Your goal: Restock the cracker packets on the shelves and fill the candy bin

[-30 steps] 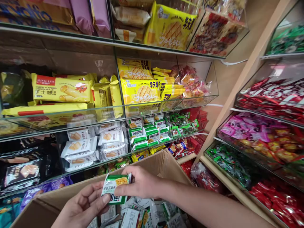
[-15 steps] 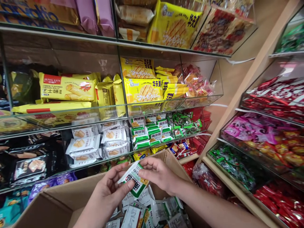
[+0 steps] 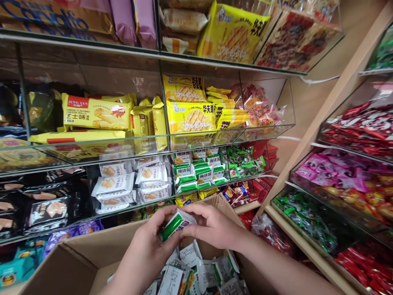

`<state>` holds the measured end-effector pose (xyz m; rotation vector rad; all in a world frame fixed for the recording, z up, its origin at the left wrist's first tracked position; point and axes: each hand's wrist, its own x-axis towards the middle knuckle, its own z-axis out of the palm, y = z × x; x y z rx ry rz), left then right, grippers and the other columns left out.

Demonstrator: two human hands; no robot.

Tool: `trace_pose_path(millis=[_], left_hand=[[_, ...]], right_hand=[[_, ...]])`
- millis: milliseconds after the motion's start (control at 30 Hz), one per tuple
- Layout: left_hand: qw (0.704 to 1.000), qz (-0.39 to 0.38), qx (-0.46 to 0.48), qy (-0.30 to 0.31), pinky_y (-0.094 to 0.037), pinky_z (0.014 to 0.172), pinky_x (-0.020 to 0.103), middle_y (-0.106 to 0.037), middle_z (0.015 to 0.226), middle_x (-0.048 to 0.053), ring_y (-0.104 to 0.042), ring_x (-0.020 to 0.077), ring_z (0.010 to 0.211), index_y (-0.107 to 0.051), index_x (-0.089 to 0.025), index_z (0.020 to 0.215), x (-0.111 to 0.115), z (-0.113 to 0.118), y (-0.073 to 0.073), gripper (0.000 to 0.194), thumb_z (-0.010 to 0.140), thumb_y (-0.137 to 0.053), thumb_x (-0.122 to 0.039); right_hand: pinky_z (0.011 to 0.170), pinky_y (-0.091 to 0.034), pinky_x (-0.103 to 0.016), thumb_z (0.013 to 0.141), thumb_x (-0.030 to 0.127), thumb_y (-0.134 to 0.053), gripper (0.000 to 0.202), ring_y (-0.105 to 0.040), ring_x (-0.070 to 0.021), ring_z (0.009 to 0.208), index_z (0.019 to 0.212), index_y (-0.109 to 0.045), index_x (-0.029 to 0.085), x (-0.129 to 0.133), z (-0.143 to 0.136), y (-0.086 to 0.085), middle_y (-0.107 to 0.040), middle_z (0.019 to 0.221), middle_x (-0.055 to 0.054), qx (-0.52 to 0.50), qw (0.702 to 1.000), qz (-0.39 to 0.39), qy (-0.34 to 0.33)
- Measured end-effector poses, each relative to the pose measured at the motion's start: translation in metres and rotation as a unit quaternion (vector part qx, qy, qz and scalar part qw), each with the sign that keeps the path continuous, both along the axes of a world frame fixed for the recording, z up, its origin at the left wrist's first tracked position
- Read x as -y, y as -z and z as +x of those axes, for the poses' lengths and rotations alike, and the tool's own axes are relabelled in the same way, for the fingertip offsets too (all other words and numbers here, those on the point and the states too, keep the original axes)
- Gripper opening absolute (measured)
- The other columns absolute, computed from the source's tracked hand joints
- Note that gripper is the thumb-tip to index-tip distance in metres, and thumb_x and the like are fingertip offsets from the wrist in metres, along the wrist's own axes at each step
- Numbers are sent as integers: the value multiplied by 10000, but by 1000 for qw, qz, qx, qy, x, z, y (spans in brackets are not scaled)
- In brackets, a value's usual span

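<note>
Between my two hands is a small green-and-white snack packet [image 3: 177, 224] with dark lettering, held over an open cardboard box [image 3: 121, 245]. My left hand [image 3: 153, 237] grips its left and lower side, thumb in front. Fingers of my right hand [image 3: 211, 224] close on its right end and hide part of the print. Below, loose snack packets [image 3: 190, 272] of the same green and white lie heaped in the box. Behind the hands, matching packets [image 3: 199, 170] stand stacked in a clear shelf bin.
Left of that bin are white wrapped snacks [image 3: 115, 184] and black packets [image 3: 50, 209]. The shelf above holds yellow waffle packets [image 3: 192, 116] and yellow roll packets [image 3: 98, 112] behind a clear front. A wooden upright [image 3: 322, 110] divides off the candy bins [image 3: 334, 172] on the right.
The packet has been turned in my hands, so its green end now points up and left. Both hands have come closer around it. The view has shifted slightly left.
</note>
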<state>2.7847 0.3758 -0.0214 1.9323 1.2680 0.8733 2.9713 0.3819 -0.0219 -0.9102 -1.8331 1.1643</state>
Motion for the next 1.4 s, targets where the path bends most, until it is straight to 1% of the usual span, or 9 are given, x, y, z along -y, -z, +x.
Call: trace_pose_path(millis=[67,167,267,500,633,833,1033,1267,1400], left_hand=[[994,96,-44,-13,-492,847,322,-615,1088,41,-582,198,991,-457,-245,1172,-5,-2,-5,408,790,-543,-358],[960,254,-115,-39,-460,907,365,-558,1175,78,-530,217,1085,-487,-217,1180,-20,-4,-9,350,842,-463,-305],[918,330,-217,-28,-422,959,414,-474,1303,111,-467,251,1164,-522,-181,1171,-38,-1,-6,337,862,-407,-250],[845,342,-410,-29,-467,857,406,-460,1336,142,-512,262,979,-482,-104,1242,-53,21,-9,411,862,-409,-245],[842,338,-418,-31,-473,839,398,-488,1308,129,-508,254,974,-490,-119,1232,-52,23,-12,399,861,-405,-241],[837,343,-424,-29,-481,810,407,-504,1286,131,-512,249,945,-509,-129,1204,-55,21,-14,375,860,-403,-234],[832,355,-426,-25,-471,829,389,-521,1264,117,-517,245,949,-515,-133,1188,-60,19,-12,356,868,-394,-230],[825,367,-429,-20,-472,815,390,-531,1251,116,-517,240,910,-522,-128,1174,-61,18,-13,346,867,-400,-230],[824,374,-425,-16,-459,828,393,-544,1213,140,-514,251,943,-538,-116,1152,-61,17,-15,338,873,-394,-239]], right_hand=[[742,-447,-291,769,315,-610,265,-561,-152,822,1011,-606,205,-9,10,-8,-628,916,-16,34,998,41,39],[754,-455,-298,755,299,-617,294,-569,-150,829,1020,-556,186,-37,25,-17,-616,939,-34,-34,983,97,151],[767,-459,-300,735,284,-618,264,-577,-148,834,955,-520,177,-70,30,-22,-611,929,-41,-97,958,151,222],[786,-438,-310,714,197,-602,317,-585,-151,844,1012,-497,165,-110,10,-20,-635,903,-39,15,964,170,204],[798,-437,-321,744,175,-573,451,-593,-159,850,1167,-417,171,-113,7,-18,-638,930,-52,57,955,204,206],[823,-426,-293,780,163,-530,333,-579,-160,898,1106,-498,217,-109,12,-24,-607,1049,-41,124,926,314,167],[714,-432,-253,765,218,-569,212,-590,-148,765,961,-490,206,-113,15,-25,-595,799,4,115,928,299,191],[720,-414,-255,752,188,-590,257,-586,-142,762,990,-495,204,-112,21,-33,-604,839,-1,167,921,318,154],[684,-428,-232,753,199,-583,244,-589,-126,733,965,-462,199,-112,22,-32,-574,791,19,82,947,272,147]])
